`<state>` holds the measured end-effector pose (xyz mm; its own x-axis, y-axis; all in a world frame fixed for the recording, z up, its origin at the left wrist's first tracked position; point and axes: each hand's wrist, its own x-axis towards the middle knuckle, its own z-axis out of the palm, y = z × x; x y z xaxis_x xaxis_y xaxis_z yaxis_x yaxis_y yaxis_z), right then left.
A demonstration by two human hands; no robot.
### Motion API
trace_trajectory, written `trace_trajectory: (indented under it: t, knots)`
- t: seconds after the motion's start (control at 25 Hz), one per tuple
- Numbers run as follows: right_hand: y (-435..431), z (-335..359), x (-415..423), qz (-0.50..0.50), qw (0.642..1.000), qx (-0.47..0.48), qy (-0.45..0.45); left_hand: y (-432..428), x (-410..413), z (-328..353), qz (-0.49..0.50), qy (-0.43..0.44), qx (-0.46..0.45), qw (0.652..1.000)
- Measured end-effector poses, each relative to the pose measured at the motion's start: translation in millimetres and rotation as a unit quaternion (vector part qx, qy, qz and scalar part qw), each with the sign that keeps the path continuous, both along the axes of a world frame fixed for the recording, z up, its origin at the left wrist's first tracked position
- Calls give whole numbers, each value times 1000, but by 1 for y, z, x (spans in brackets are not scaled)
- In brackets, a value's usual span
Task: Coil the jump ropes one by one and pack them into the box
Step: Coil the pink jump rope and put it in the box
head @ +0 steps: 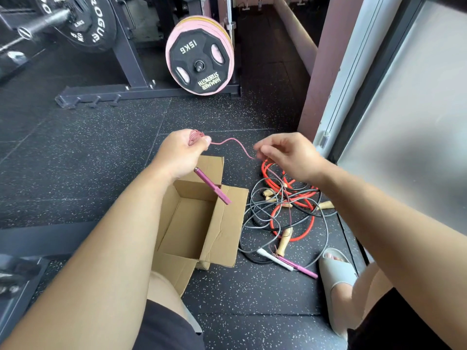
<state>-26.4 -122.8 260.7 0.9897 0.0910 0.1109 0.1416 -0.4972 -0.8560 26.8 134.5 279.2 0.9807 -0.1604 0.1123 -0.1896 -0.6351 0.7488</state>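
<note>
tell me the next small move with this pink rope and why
Probably bring the right hand over to lay another loop of pink cord into the left hand: its coil is small and the second pink handle lies on the floor.

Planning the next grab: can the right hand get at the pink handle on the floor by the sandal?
Probably yes. The pink handle lies uncovered at the near edge of the tangle, a white handle alongside. But the right hand pinches the pink cord, so it would have to let go first.
</note>
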Motion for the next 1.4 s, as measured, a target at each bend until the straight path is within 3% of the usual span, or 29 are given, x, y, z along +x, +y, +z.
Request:
trace_trajectory:
  t: [0.24, 0.36, 0.48, 0.6, 0.72, 0.84, 0.96, 1.04, 1.12, 1.2, 1.4]
  knots:
    - [-38, 5, 9, -135, 990, 23, -23, 16, 3, 0, 25, 34, -36, 998]
    - [-21, 8, 1, -88, 993, 74, 17, 2, -8, 0, -29, 51, -72, 996]
    - [17, -12, -9, 42, 996, -54, 49, -19, -21, 0, -94, 68, -119, 986]
    - [19, -19, -2, 34, 980, -197, -16, -19, -17, 5, -104, 55, -134, 984]
    - [1, -10, 10, 9, 990, -135, -30, 0, -5, 8, -73, 39, -129, 988]
    - [-10, -2, 11, 45, 991, -130, -7, 15, 2, 5, -50, 42, -91, 994]
    - [-15, 4, 7, 13, 957, -290, -14, 18, -1, -1, -33, 38, 25, 998]
    - [-13, 5, 6, -46, 930, -356, -74, 12, -10, 1, -117, 139, 67, 981]
    - [-9, 3, 7, -77, 930, -347, -90, 0, -25, 5, -235, 263, 13, 936]
    - [-2, 0, 6, -69, 945, -315, -53, -13, -36, 12, -297, 335, -135, 884]
    - [18, -17, -4, 103, 965, -242, 12, -28, -35, 20, -253, 323, -468, 783]
